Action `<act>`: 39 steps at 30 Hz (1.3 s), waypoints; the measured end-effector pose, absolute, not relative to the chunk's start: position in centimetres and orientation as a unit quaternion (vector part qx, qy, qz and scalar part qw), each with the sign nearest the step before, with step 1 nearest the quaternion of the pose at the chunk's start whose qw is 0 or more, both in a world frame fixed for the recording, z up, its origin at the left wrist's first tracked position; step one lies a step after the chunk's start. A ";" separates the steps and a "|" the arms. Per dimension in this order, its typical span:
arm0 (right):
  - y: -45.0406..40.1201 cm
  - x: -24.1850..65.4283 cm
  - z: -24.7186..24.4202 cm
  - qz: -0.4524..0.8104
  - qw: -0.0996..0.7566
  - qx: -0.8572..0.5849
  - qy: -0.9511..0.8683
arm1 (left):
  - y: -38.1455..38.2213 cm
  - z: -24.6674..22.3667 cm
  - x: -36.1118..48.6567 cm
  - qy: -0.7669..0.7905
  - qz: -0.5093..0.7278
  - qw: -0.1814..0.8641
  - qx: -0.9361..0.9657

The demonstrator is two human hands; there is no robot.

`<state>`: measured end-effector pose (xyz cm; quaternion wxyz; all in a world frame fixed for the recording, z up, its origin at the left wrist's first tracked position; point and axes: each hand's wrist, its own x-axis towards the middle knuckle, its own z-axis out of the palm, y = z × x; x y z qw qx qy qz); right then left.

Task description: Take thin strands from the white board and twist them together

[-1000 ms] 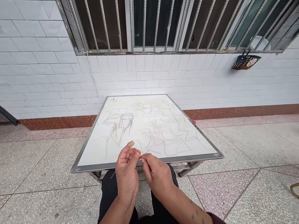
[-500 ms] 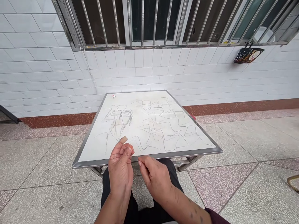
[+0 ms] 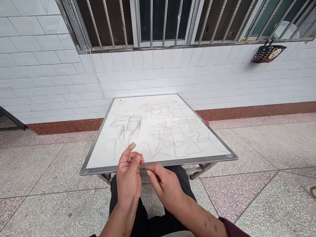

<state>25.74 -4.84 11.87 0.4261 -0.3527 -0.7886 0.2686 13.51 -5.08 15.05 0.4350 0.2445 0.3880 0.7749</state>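
My left hand (image 3: pixel 129 172) is raised over the near edge of the white table (image 3: pixel 148 131), its thumb pressed against bent fingers. What it pinches is too small to name. A tan wrap covers the tip of one of its raised fingers. Just to the right, my right hand (image 3: pixel 166 184) has thumb and forefinger pinched on the end of a thin strand (image 3: pixel 145 165), which spans the small gap between the hands. Dark scribbled lines cover the tabletop, and a small whitish-red item (image 3: pixel 121 101) lies at its far left corner.
Behind the table stands a white tiled wall (image 3: pixel 138 72) with a barred window (image 3: pixel 163 23) above. A dark patterned bag (image 3: pixel 268 54) hangs from the sill at the right. My legs are under the table's near edge.
The view has shifted slightly, so the table and bag appear a little further right. Both hands keep nearly the same pose, close together, with the strand still between them.
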 end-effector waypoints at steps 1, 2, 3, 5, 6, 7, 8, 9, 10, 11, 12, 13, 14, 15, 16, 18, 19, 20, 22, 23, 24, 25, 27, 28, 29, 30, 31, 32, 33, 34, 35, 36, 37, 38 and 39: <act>-5.0 25.9 11.7 0.275 0.417 -0.341 -0.796 | -5.0 15.1 13.2 0.385 0.785 0.421 0.243; -5.2 26.1 11.4 0.281 0.407 -0.327 -0.805 | -5.0 15.1 12.7 0.383 0.794 0.406 0.241; -5.3 26.4 11.2 0.290 0.394 -0.313 -0.814 | -5.0 15.1 12.3 0.381 0.801 0.394 0.239; -5.3 27.1 10.8 0.321 0.376 -0.298 -0.817 | -5.0 15.3 11.4 0.381 0.810 0.374 0.242; -5.2 27.5 10.7 0.344 0.376 -0.303 -0.805 | -5.0 15.3 11.0 0.381 0.812 0.368 0.246; -5.0 27.8 10.7 0.370 0.384 -0.317 -0.784 | -5.1 15.3 10.7 0.382 0.812 0.363 0.251; -4.7 28.0 10.8 0.398 0.395 -0.336 -0.757 | -5.2 15.4 10.5 0.383 0.812 0.360 0.254; -4.5 28.0 11.1 0.421 0.406 -0.353 -0.730 | -5.2 15.4 10.5 0.384 0.812 0.358 0.255; -4.3 28.0 11.4 0.438 0.413 -0.364 -0.710 | -5.3 15.4 10.5 0.385 0.811 0.359 0.255; -4.1 27.8 11.8 0.449 0.413 -0.366 -0.702 | -5.3 15.4 10.6 0.385 0.811 0.362 0.253; -4.1 27.5 12.1 0.455 0.407 -0.361 -0.705 | -5.3 15.4 10.8 0.386 0.809 0.366 0.251; -4.1 27.1 12.4 0.457 0.399 -0.353 -0.712 | -5.4 15.4 11.0 0.387 0.806 0.371 0.249; -4.3 26.7 12.6 0.457 0.395 -0.345 -0.719 | -5.4 15.3 11.2 0.389 0.804 0.376 0.247; -4.5 26.3 12.7 0.458 0.394 -0.339 -0.721 | -5.4 15.3 11.4 0.391 0.801 0.380 0.245; -4.7 25.9 12.7 0.460 0.398 -0.336 -0.719 | -5.4 15.2 11.6 0.394 0.799 0.384 0.244; -5.0 25.3 12.5 0.465 0.410 -0.334 -0.710 | -5.5 15.0 11.9 0.398 0.792 0.395 0.240; -5.1 25.2 12.3 0.465 0.416 -0.334 -0.706 | -5.6 15.0 12.0 0.402 0.786 0.403 0.240; -5.2 25.1 12.2 0.463 0.422 -0.336 -0.704 | -5.8 14.9 12.1 0.408 0.777 0.414 0.243; -5.2 25.2 12.1 0.454 0.432 -0.340 -0.701 | -6.1 14.7 12.3 0.425 0.749 0.439 0.255; -5.2 25.3 12.0 0.451 0.435 -0.340 -0.701 | -6.3 14.5 12.5 0.434 0.735 0.450 0.263; -5.1 25.4 12.0 0.448 0.436 -0.339 -0.703 | -6.5 14.4 12.6 0.442 0.723 0.457 0.270; -5.1 25.5 12.0 0.446 0.435 -0.338 -0.706 | -6.7 14.2 12.6 0.448 0.715 0.461 0.275; -5.1 25.6 11.9 0.438 0.432 -0.334 -0.715 | -6.9 13.8 12.7 0.456 0.711 0.455 0.283; -5.1 25.7 11.8 0.430 0.430 -0.334 -0.720 | -7.0 13.6 12.7 0.460 0.711 0.448 0.288; -5.2 25.7 11.8 0.421 0.428 -0.335 -0.726 | -7.1 13.4 12.7 0.466 0.710 0.438 0.295; -5.2 25.6 11.7 0.408 0.426 -0.337 -0.734 | -7.1 13.3 12.7 0.472 0.709 0.427 0.303; -5.2 25.6 11.7 0.394 0.424 -0.338 -0.741 | -7.2 13.2 12.6 0.480 0.708 0.415 0.311; -5.2 25.6 11.7 0.380 0.424 -0.338 -0.750 | -7.2 13.1 12.6 0.487 0.706 0.404 0.318; -5.2 25.6 11.7 0.366 0.423 -0.335 -0.758 | -7.2 13.1 12.6 0.494 0.703 0.395 0.325; -5.2 25.7 11.6 0.353 0.424 -0.331 -0.766 | -7.2 13.1 12.6 0.499 0.701 0.389 0.330; -5.2 25.7 11.6 0.342 0.424 -0.327 -0.773 | -7.2 13.1 12.7 0.502 0.698 0.385 0.335; -5.1 25.8 11.6 0.333 0.425 -0.322 -0.778 | -7.3 13.1 12.7 0.505 0.695 0.383 0.340; -5.0 25.9 11.5 0.326 0.425 -0.319 -0.782 | -7.3 13.1 12.7 0.507 0.692 0.383 0.343; -4.9 26.0 11.4 0.321 0.424 -0.315 -0.786 | -7.3 13.1 12.7 0.509 0.688 0.384 0.346; -4.8 26.1 11.3 0.317 0.422 -0.312 -0.790 | -7.3 13.1 12.7 0.511 0.685 0.384 0.348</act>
